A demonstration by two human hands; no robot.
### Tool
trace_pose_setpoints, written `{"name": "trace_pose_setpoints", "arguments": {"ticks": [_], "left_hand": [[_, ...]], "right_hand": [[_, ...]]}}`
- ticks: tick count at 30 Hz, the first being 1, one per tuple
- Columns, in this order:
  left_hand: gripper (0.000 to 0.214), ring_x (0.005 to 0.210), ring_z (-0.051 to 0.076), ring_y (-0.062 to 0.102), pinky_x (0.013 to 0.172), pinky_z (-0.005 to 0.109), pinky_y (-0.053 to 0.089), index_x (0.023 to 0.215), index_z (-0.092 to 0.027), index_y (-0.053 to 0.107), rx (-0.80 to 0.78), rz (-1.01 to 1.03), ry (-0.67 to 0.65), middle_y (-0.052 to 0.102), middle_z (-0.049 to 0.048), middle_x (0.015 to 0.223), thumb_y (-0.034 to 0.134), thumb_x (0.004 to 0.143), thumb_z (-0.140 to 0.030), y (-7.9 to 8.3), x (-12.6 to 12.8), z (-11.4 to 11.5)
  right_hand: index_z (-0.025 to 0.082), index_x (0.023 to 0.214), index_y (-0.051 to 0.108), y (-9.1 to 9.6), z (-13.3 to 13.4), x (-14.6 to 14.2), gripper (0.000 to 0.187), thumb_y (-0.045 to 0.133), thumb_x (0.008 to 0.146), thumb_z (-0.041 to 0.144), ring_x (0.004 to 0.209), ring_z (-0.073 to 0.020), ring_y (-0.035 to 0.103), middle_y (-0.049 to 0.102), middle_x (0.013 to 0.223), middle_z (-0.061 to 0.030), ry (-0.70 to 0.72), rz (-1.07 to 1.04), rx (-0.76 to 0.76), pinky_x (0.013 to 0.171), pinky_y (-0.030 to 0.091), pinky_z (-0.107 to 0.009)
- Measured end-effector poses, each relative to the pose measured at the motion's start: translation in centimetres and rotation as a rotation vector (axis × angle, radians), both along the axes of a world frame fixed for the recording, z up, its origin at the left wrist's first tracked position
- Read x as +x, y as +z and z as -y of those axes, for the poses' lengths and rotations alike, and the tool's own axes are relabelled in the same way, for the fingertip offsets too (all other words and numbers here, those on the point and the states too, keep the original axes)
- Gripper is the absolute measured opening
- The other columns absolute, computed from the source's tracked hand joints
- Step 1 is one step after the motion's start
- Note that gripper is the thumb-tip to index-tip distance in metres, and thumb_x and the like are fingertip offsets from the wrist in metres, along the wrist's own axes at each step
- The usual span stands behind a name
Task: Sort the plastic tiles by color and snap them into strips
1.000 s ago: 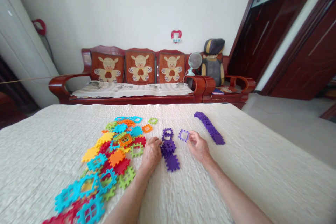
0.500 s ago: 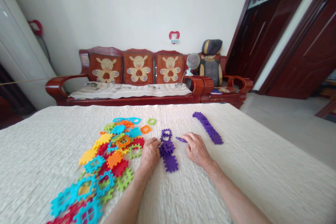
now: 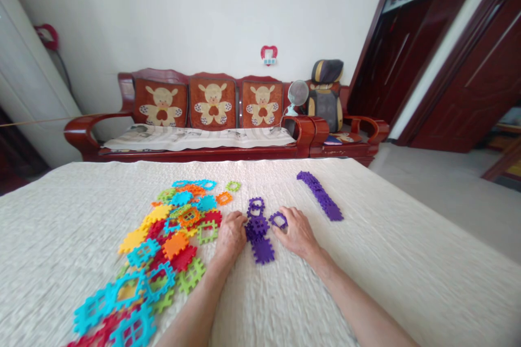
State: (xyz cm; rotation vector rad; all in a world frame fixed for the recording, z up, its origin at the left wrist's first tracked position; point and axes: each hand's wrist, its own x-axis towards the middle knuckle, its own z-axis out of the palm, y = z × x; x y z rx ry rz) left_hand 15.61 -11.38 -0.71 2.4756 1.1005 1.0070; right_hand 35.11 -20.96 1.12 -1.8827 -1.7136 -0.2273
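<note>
My left hand [image 3: 230, 234] rests on the white cloth with its fingers curled against the left side of a short chain of purple interlocking tiles [image 3: 259, 233]. My right hand [image 3: 296, 233] pinches a hollow purple square tile [image 3: 279, 220] and holds it against the right side of that chain. A longer strip of joined purple tiles [image 3: 320, 196] lies apart, further back to the right.
A heap of loose tiles in blue, orange, red, yellow and green [image 3: 166, 238] spreads over the table's left half. The table is covered with a white textured cloth [image 3: 386, 260]. Behind it stands a red wooden sofa [image 3: 203, 119] with a small fan [image 3: 296, 95].
My right hand has brought the hollow purple tile down and leftward from beside the chain until it touches the chain. The left hand has stayed at the chain.
</note>
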Motion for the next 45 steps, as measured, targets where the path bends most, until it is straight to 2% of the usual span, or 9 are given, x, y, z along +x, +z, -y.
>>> {"name": "trace_pose_setpoints", "arguments": {"ticks": [4,7,12,15,17,24,31,41,45], "left_hand": [[0.035,0.099,0.019,0.062,0.094,0.032,0.049,0.091,-0.015,0.072,0.018,0.001,0.007,0.068,0.0095,0.104,0.041,0.077,-0.005,-0.6,0.0,-0.4],[0.035,0.099,0.02,0.063,0.094,0.033,0.049,0.092,-0.015,0.072,0.044,0.005,0.006,0.068,0.0095,0.105,0.041,0.077,-0.006,-1.1,0.0,-0.8],[0.034,0.098,0.02,0.063,0.093,0.034,0.051,0.091,-0.016,0.072,0.083,0.008,-0.005,0.069,0.0087,0.104,0.041,0.079,-0.009,-1.5,-0.1,-1.1],[0.034,0.098,0.02,0.063,0.092,0.033,0.051,0.091,-0.017,0.071,0.093,0.012,-0.004,0.068,0.0086,0.104,0.04,0.078,-0.009,-1.5,-0.1,-1.0],[0.035,0.097,0.02,0.063,0.091,0.033,0.051,0.091,-0.017,0.071,0.1,0.015,-0.004,0.068,0.0085,0.104,0.04,0.078,-0.009,-1.4,-0.1,-0.9],[0.034,0.095,0.02,0.064,0.09,0.033,0.051,0.09,-0.018,0.071,0.124,0.007,0.0,0.069,0.0077,0.103,0.04,0.078,-0.01,-1.4,-0.1,-1.0],[0.035,0.095,0.021,0.064,0.09,0.034,0.052,0.09,-0.016,0.071,0.134,0.017,-0.011,0.069,0.0098,0.104,0.039,0.078,-0.01,-1.5,-0.2,-1.1],[0.035,0.095,0.02,0.064,0.091,0.032,0.051,0.089,-0.018,0.071,0.122,0.021,-0.005,0.069,0.0076,0.103,0.04,0.077,-0.01,-1.5,-0.1,-1.1],[0.035,0.095,0.02,0.064,0.09,0.032,0.051,0.09,-0.017,0.071,0.114,0.016,-0.009,0.069,0.0083,0.103,0.039,0.079,-0.009,-1.4,-0.2,-1.0]], "right_hand": [[0.017,0.118,0.053,-0.1,0.0,0.1,0.045,0.06,0.076,0.029,0.1,-0.0239,0.056,0.061,0.104,-0.0102,-0.03,-0.065,0.044,0.09,0.044,-0.037],[0.017,0.12,0.051,0.4,0.6,1.8,0.045,0.058,0.076,0.029,0.101,-0.0237,0.056,0.061,0.106,-0.01,-0.112,-0.099,0.136,0.091,0.043,-0.038],[0.015,0.121,0.05,0.8,3.5,7.4,0.046,0.054,0.08,0.035,0.102,-0.0267,0.054,0.059,0.11,-0.013,-0.373,-0.052,0.266,0.091,0.042,-0.042],[0.014,0.121,0.052,0.3,5.3,10.0,0.049,0.054,0.079,0.039,0.1,-0.0281,0.054,0.059,0.108,-0.0139,-0.566,-0.06,0.247,0.09,0.042,-0.043],[0.013,0.121,0.052,-0.2,5.8,10.7,0.05,0.054,0.079,0.039,0.098,-0.0286,0.055,0.059,0.107,-0.0149,-0.634,-0.07,0.203,0.088,0.042,-0.043],[0.015,0.119,0.053,-0.5,5.6,10.2,0.045,0.055,0.078,0.034,0.092,-0.0264,0.055,0.059,0.1,-0.012,-0.637,-0.039,0.153,0.082,0.042,-0.039],[0.014,0.121,0.053,-0.4,5.6,10.2,0.047,0.055,0.078,0.033,0.092,-0.0278,0.056,0.059,0.101,-0.0141,-0.692,-0.032,0.059,0.079,0.042,-0.038],[0.016,0.119,0.054,-0.8,5.4,10.6,0.043,0.054,0.079,0.032,0.09,-0.0269,0.056,0.059,0.1,-0.0132,-0.694,-0.02,0.076,0.077,0.042,-0.038],[0.014,0.121,0.053,-0.7,5.4,10.5,0.046,0.053,0.079,0.033,0.094,-0.0283,0.056,0.058,0.104,-0.0154,-0.695,-0.042,0.028,0.08,0.043,-0.039]]}}
